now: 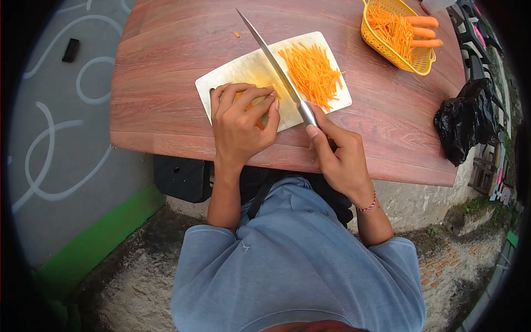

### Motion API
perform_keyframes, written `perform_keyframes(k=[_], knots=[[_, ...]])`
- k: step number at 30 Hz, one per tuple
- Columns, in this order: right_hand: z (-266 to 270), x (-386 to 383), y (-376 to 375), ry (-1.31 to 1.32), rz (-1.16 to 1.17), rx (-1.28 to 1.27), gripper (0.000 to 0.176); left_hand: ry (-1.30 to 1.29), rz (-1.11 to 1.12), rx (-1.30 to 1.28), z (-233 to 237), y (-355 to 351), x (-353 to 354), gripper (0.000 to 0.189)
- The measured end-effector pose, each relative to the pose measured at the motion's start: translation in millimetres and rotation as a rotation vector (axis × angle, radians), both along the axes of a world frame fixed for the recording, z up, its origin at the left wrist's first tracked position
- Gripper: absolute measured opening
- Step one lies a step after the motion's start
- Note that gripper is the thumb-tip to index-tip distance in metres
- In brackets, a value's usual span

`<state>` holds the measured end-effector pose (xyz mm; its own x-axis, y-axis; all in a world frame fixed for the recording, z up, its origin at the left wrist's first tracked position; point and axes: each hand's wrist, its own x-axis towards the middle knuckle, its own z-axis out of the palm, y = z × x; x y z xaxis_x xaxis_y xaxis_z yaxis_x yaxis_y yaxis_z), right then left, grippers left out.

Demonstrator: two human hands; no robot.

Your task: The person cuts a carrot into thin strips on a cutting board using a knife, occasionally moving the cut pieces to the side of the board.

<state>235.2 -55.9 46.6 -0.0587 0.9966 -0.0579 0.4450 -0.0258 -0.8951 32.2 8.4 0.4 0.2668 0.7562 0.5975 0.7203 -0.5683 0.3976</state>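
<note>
A long knife point(276, 66) is held by its handle in my right hand point(340, 152), its blade slanting up and left over the white cutting board point(235, 72). My left hand point(243, 119) is curled over the board's left part, its fingers pressing on orange carrot pieces point(260, 123) that show between them. Right of the blade lies a pile of thin carrot strips point(311, 72). The board rests on the reddish wooden table point(166, 77).
A yellow basket point(387, 51) with carrot strips and several carrots point(423, 33) stands at the upper right. A black plastic bag point(467, 122) lies at the table's right edge. A small carrot bit point(236, 34) is behind the board.
</note>
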Motion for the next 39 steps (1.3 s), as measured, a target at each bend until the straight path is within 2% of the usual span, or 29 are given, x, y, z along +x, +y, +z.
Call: perform_keyframes(k=[6, 13, 22, 28, 36, 39], knots=[[2.8, -6.1, -5.5, 0.051, 0.03, -0.116, 0.043, -0.008, 0.005, 0.002, 0.8, -0.7, -0.1, 0.017], [-0.5, -7.7, -9.9, 0.04, 0.031, -0.101, 0.042, -0.002, -0.004, 0.0, 1.1, -0.1, 0.0, 0.016], [3.0, -12.7, -16.7, -0.042, 0.046, -0.037, 0.043, -0.014, -0.012, 0.002, 1.9, 0.6, 0.3, 0.011], [3.9, -28.1, 5.0, -0.122, 0.03, 0.118, 0.041, 0.002, -0.023, 0.001, 1.3, 0.9, -0.2, 0.01], [-1.7, -8.2, 18.2, 0.023, -0.003, -0.164, 0.04, -0.008, -0.011, -0.004, -4.7, 0.7, -0.7, 0.013], [-5.7, 0.6, 11.6, 0.039, -0.072, -0.106, 0.042, 0.0, -0.012, -0.009, -2.5, -0.6, -0.4, 0.016]])
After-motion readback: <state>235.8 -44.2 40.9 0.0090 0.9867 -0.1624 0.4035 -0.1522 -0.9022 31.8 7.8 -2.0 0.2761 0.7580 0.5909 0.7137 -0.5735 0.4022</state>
